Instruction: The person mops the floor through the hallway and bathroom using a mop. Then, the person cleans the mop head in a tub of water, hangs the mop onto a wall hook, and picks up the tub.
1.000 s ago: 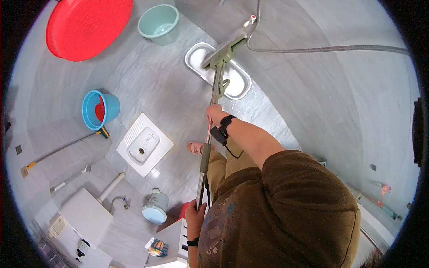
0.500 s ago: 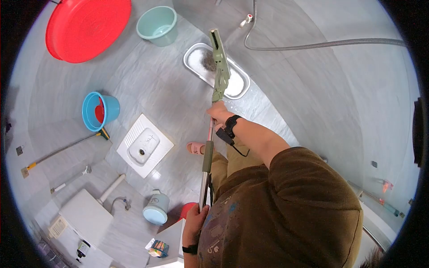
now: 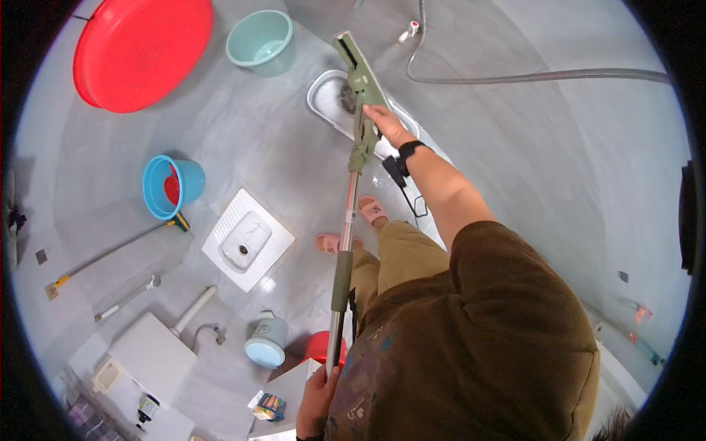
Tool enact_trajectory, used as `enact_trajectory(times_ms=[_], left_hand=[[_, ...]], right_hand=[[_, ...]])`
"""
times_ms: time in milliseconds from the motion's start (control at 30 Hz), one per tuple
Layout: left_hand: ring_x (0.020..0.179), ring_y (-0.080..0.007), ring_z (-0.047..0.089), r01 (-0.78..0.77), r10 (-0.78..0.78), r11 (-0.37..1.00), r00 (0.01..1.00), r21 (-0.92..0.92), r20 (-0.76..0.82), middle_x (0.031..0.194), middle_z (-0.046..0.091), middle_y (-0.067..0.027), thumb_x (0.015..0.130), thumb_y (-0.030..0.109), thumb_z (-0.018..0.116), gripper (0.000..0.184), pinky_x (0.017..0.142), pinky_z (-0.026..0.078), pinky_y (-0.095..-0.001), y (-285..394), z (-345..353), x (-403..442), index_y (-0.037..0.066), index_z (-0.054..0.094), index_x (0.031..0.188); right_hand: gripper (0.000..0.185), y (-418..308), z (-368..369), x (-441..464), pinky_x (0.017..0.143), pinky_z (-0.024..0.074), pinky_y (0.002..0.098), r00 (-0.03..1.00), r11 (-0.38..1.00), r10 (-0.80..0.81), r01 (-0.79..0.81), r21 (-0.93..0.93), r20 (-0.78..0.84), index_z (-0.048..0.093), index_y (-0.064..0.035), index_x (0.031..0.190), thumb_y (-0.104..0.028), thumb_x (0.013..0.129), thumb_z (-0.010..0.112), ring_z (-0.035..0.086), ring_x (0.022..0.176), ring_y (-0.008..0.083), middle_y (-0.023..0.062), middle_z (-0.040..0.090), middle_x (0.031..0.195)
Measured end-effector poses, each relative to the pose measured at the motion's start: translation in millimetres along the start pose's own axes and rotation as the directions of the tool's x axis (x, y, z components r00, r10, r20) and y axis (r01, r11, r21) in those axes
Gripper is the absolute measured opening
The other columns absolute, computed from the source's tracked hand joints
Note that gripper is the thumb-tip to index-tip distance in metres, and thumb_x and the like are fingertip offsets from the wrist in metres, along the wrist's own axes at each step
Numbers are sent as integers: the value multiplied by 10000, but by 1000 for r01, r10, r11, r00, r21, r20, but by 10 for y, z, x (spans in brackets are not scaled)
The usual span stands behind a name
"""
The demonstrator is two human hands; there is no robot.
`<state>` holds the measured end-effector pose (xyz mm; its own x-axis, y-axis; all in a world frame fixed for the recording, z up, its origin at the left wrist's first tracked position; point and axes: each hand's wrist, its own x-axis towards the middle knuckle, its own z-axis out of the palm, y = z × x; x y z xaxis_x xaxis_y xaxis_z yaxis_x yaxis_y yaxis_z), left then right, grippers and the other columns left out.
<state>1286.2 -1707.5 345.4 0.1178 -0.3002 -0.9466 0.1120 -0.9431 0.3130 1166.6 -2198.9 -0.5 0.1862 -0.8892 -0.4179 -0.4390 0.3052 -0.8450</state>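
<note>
A mop with a green head [image 3: 354,72] and a long metal pole [image 3: 351,209] runs from the upper middle down past my body. My left hand [image 3: 318,397] is closed round the lower part of the pole, below its green grip sleeve [image 3: 341,281]. My right hand [image 3: 385,123] is on the mop's green head end, fingers closed at its side; the fingertips are partly hidden. Under the head sits a white oblong basin [image 3: 329,94] with whitish water and a dark clump in it. A black device on a cord [image 3: 395,173] hangs from my right wrist.
A squat toilet [image 3: 248,240] is set in the floor. Around it are a blue bucket [image 3: 193,184], a lidded pale bin [image 3: 266,344] and a green tub [image 3: 260,42]. A big red basin [image 3: 143,55] leans at the upper left. A grey hose [image 3: 544,76] runs along the wall.
My right hand has slid from the pole just below the head up onto the head. The mop head has shifted slightly up and left. My left hand keeps its hold.
</note>
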Motion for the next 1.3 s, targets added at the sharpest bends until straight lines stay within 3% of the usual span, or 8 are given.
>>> enact_trajectory(times_ms=[100, 300, 467, 800, 967, 1100, 1233, 1300], left_hand=[[760, -82, 460, 65, -62, 992, 997, -105, 37, 778, 535, -7, 951, 315, 519, 355, 699, 400, -241, -255, 3, 8, -24, 576, 1039], [608, -83, 456, -101, 109, 986, 993, 131, -53, 637, 510, 7, 957, 314, 511, 327, 539, 378, -260, -170, 97, 519, -3, 574, 908], [431, -60, 374, 124, -134, 939, 991, -321, -8, 553, 421, 36, 952, 348, 507, 325, 396, 270, -220, 304, 193, 716, 79, 536, 773], [418, -65, 385, 101, -115, 955, 993, -279, -35, 554, 450, 28, 929, 401, 530, 373, 382, 278, -221, 246, 197, 1119, 64, 533, 769], [452, -127, 463, 7, 42, 967, 982, 254, -183, 562, 503, -32, 928, 383, 523, 413, 430, 354, -310, -8, 49, 1033, 16, 545, 741], [522, -121, 481, -65, 114, 959, 980, 277, -164, 575, 515, -40, 933, 370, 515, 410, 483, 367, -310, 130, 23, 502, -3, 565, 770], [584, -74, 448, -25, 50, 984, 989, 174, -139, 584, 486, 3, 949, 334, 515, 373, 515, 359, -284, 99, 82, 165, -5, 579, 808], [585, -67, 429, -44, 49, 998, 990, 40, -133, 592, 478, 13, 950, 315, 523, 349, 515, 356, -277, -452, 68, 209, -5, 582, 826]], right_hand=[[499, -318, -67, 79, 739, 461, 341, 966, 989, 146, -144, -22, 212, 638, -16, 908, -508, 824, 618, 585, 792, 202, 83, 637, 887], [595, -61, 13, 18, 813, 460, 400, 957, 987, 38, -82, -140, -289, 640, 3, 958, -561, 773, 605, 619, 899, 312, 182, 653, 952], [690, -299, 35, -327, 919, 388, 416, 982, 946, -2, -59, -317, -189, 542, 5, 1125, -570, 752, 623, 473, 1063, 350, 175, 566, 1072], [629, 134, 296, -1067, 723, 461, 410, 907, 963, -212, 130, -237, -365, 552, 73, 958, -501, 742, 694, 578, 818, 326, 201, 600, 859], [579, 102, 118, -876, 759, 452, 429, 912, 970, -102, 3, -243, -398, 566, 74, 893, -491, 791, 642, 577, 841, 356, 225, 607, 853], [515, 55, 7, -371, 767, 447, 463, 914, 921, -84, -82, -381, -398, 592, 50, 824, -464, 844, 583, 583, 811, 397, 238, 613, 801], [604, -202, -23, -32, 865, 435, 442, 999, 1000, -6, 5, -16, -47, 511, 123, 1055, -453, 876, 542, 580, 995, 389, 315, 588, 1029], [628, -295, 15, 418, 948, 395, 430, 912, 935, -232, 112, -337, -340, 450, 132, 1153, -401, 854, 596, 532, 1084, 412, 335, 550, 1112]])
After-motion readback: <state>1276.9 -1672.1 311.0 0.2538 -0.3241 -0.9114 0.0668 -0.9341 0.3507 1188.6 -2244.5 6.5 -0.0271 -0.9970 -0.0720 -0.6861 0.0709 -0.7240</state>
